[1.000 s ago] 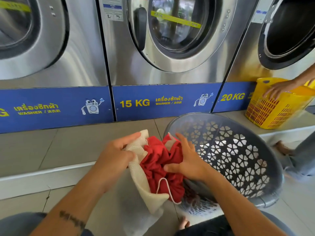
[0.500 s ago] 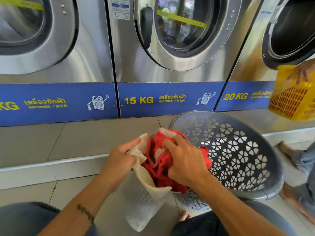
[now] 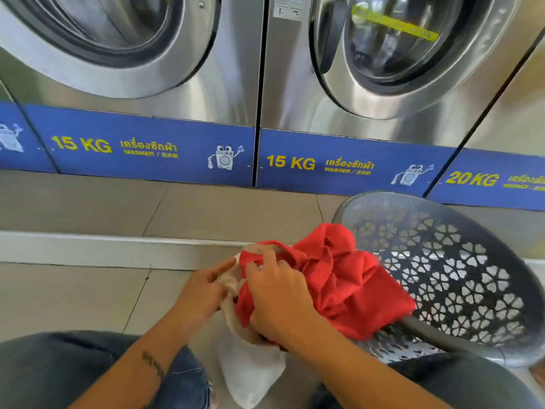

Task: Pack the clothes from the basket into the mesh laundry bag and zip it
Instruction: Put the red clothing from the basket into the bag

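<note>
A red garment (image 3: 342, 278) bulges out of the mouth of the white mesh laundry bag (image 3: 250, 370), which hangs between my knees. My left hand (image 3: 203, 293) pinches the bag's cream rim and holds it open. My right hand (image 3: 277, 296) has its fingers curled into the red cloth at the bag's mouth. Part of the garment drapes over the rim of the grey perforated basket (image 3: 460, 278), which lies tipped toward me on the right. The bag's zip is hidden.
Steel front-loading washers (image 3: 383, 54) with blue 15 KG and 20 KG bands stand close ahead on a tiled step (image 3: 118, 249). My knees in jeans (image 3: 59, 370) frame the bag. Grey floor tiles lie to the left.
The view has swung left; the yellow basket and the other person are out of view. My right hand has pushed lower on the red garment, and more cloth spreads over the grey basket's rim.
</note>
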The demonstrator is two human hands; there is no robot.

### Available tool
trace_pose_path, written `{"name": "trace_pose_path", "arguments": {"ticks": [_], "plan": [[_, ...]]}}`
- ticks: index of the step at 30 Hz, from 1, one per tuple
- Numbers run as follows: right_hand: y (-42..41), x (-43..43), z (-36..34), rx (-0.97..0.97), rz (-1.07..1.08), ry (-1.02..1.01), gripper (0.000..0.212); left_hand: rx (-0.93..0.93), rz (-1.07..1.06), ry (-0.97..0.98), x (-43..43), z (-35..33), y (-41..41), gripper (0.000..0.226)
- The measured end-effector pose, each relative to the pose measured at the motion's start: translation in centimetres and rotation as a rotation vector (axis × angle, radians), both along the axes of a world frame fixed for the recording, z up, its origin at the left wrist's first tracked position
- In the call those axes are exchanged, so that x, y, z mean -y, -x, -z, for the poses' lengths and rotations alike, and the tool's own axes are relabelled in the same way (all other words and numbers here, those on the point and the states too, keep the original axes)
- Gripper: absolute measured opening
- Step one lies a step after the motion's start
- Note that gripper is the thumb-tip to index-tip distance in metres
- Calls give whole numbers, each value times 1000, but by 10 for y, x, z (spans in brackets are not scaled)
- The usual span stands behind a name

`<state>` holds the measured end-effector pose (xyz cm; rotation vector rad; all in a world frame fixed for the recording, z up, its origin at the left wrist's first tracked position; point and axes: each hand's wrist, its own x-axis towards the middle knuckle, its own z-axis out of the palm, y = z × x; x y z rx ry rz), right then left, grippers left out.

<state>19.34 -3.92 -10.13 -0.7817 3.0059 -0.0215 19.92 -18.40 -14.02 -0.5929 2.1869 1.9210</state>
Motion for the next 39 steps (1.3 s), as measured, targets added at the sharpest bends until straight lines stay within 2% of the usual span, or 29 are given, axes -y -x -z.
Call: {"name": "trace_pose_path", "arguments": {"ticks": [4,9,11,15,18,20,23,25,27,29,31,32,33,34,37,39], "plan": [[9,29,53,163,50,70,60,35,-58,77,35,23,-11,59],[8,48,96,283,-17,247,50,19,9,180,61,33,-9,56],[6,50,118,381,-68,283,54,7,57,227,66,38,-8,57],[12,48,160,539,-155,-53,58,-22,187,304,66,44,-12,59],[22,58,158,703,-82,-89,58,-44,257,370,65,45,-15,58],[31,62,149,792,-55,4,62,-29,234,414,70,46,-13,61],[46,54,133,937,49,320,67,23,148,430,78,49,-8,65],[56,41,123,916,172,541,59,38,107,441,80,51,-6,64],[68,22,120,761,332,697,51,47,87,437,79,53,-4,65],[75,-2,124,697,446,676,71,57,87,432,75,53,-2,66],[68,-18,134,907,518,719,92,65,108,437,71,53,0,67],[57,-19,139,1042,534,788,90,69,121,439,69,52,1,67],[43,-18,145,1101,544,815,84,76,132,437,68,53,1,67],[34,-16,155,1068,550,800,78,83,142,431,68,53,1,67],[28,-6,172,792,467,593,46,104,164,410,66,52,-2,68],[37,2,167,664,421,525,29,97,156,413,67,51,-4,67]]}}
